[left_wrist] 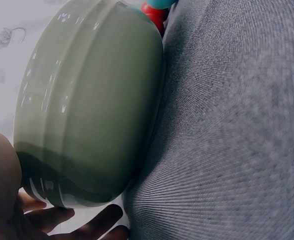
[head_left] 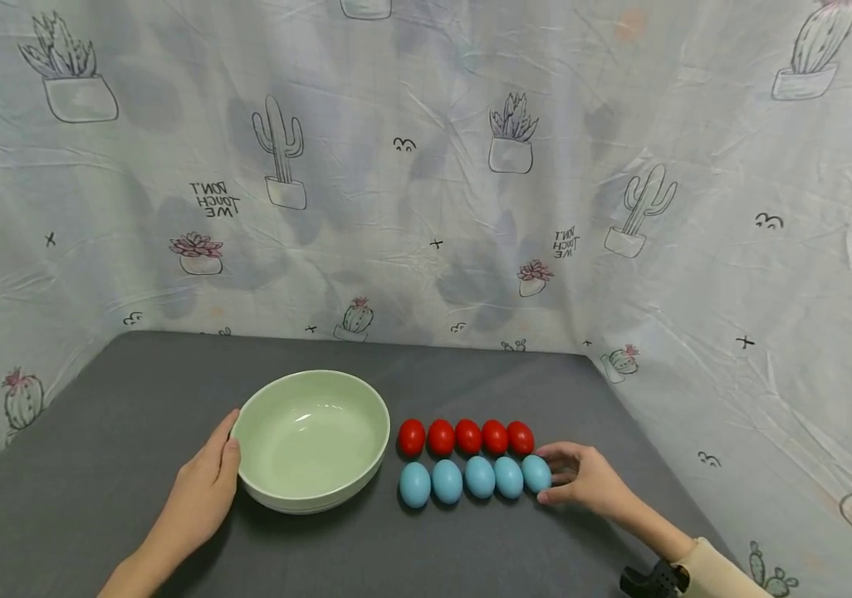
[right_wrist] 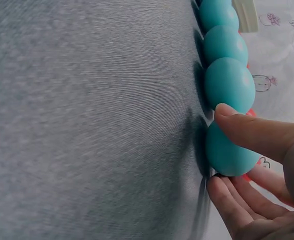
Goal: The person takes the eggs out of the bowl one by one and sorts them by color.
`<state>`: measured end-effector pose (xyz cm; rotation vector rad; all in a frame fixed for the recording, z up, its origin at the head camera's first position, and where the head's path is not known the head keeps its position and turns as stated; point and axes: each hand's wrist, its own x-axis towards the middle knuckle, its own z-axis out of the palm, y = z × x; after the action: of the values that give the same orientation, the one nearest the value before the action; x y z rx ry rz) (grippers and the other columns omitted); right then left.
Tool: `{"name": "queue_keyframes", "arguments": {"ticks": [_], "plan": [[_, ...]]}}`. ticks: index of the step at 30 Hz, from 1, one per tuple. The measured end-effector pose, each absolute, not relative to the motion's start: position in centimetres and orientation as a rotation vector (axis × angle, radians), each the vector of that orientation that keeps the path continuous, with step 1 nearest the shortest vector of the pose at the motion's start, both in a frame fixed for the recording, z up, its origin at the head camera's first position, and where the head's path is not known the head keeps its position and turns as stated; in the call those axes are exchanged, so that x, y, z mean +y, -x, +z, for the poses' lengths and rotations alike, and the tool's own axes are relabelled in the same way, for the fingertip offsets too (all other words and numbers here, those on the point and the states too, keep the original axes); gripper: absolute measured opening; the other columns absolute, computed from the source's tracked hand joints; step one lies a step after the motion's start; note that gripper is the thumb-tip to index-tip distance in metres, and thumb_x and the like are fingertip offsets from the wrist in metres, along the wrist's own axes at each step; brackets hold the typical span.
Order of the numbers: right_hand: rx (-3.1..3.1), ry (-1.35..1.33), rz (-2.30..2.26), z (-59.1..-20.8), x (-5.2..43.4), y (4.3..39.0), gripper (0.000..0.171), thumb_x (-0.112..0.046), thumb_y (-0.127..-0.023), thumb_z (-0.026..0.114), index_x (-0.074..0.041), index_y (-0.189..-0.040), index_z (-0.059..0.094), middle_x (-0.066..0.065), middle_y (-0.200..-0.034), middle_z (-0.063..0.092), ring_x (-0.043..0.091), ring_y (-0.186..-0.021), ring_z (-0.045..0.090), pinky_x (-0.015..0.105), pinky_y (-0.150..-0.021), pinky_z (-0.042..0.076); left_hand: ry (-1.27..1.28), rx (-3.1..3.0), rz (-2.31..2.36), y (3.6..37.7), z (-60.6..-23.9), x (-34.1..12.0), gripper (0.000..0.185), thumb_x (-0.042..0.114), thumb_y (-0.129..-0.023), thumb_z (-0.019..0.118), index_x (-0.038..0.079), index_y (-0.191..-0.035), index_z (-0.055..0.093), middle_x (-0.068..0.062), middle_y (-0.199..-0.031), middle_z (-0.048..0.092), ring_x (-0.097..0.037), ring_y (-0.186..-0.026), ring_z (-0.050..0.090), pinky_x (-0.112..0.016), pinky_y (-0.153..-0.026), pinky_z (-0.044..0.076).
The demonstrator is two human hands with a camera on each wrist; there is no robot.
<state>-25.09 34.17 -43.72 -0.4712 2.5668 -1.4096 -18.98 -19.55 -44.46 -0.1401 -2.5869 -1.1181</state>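
- Left hand (head_left: 202,490) rests on the tabletop (head_left: 134,399) at the left side of the green bowl (head_left: 311,438); thumb up against the bowl's rim, fingers straight along the outer wall. Grip wide, pressing flat, not curled round anything.
- Left wrist view: bowl wall (left_wrist: 87,105) fills the frame, fingertips (left_wrist: 94,220) showing under its base edge.
- Bowl sits upright, centre-left of tabletop, w/ nothing visible inside.
- Right hand (head_left: 583,480) at the right end of the egg rows, grip narrow, pinching the rightmost blue egg (head_left: 536,473): thumb on the near side, fingers on the far side.
- Right wrist view: thumb (right_wrist: 252,132) lies over the top of that egg (right_wrist: 229,152), fingers (right_wrist: 232,205) below it; egg touching the grey cloth, not lifted as far as can be seen.
- Blue eggs (head_left: 463,479): 5 in a row, near row, side by side, touching or nearly so, just right of the bowl.
- Red eggs (head_left: 467,437): 5 in a row directly behind the blue ones, same spacing.
- Right forearm has a cream sleeve (head_left: 717,573) & a black strap device (head_left: 650,580) at the wrist.
- Behind & at both sides: crinkled backdrop sheet (head_left: 426,166) w/ cactus & potted-plant drawings.
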Motion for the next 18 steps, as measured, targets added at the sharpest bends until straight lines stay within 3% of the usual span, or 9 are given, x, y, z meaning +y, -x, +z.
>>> {"name": "queue_keyframes", "arguments": {"ticks": [8,18], "plan": [[2.49,0.467,-1.499,-43.7,34.9,24.8,0.074,-0.008,-0.075,0.087,0.014,-0.134,0.048,0.024,-0.123,0.06,0.033,-0.107,0.063,0.033,-0.085,0.055,0.141,-2.596,-1.117,19.2,-44.5,-19.9,0.055,0.027,-0.11,0.026,-0.004,-0.154,0.02,-0.035,-0.148,0.03,-0.055,-0.131,0.033,-0.069,-0.097,0.032],[2.646,0.334,-1.393,-41.5,35.4,24.1,0.057,-0.024,-0.091,0.073,0.006,-0.135,0.052,0.023,-0.13,0.057,0.031,-0.115,0.059,0.029,-0.085,0.053,0.158,-2.617,-1.164,19.2,-43.2,-19.9,0.057,0.029,-0.11,0.03,-0.009,-0.152,0.021,-0.037,-0.149,0.028,-0.056,-0.134,0.027,-0.071,-0.099,0.027]]}}
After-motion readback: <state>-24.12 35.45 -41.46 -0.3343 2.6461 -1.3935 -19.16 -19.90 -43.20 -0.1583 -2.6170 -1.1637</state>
